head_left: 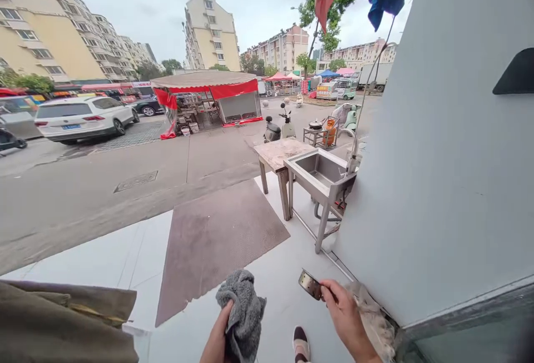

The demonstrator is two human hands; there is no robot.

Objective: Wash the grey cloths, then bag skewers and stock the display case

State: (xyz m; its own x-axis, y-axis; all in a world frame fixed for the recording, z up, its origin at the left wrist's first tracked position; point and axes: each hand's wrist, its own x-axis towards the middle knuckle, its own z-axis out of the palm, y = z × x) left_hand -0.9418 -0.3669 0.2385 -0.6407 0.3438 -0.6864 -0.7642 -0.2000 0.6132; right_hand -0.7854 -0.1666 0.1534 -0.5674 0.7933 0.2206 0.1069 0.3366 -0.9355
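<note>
The left hand [221, 329] grips one crumpled grey fluffy cloth [246, 310]. To the right of that grip, the right hand [344, 310] pinches one small, curved, perforated metal band [309, 284] at its fingertips. Beyond the right grip stand one rectangular stainless-steel sink [307, 181] and one worn wooden table [283, 152]. Far beyond the left grip, one white car [85, 114] bears one blue plate [70, 127], its characters too small to read.

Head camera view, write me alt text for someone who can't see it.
A person's left hand grips a crumpled gray cloth and the right hand a small metal piece with holes, above a white floor. Ahead stand a metal sink and a table, a street beyond.
</note>
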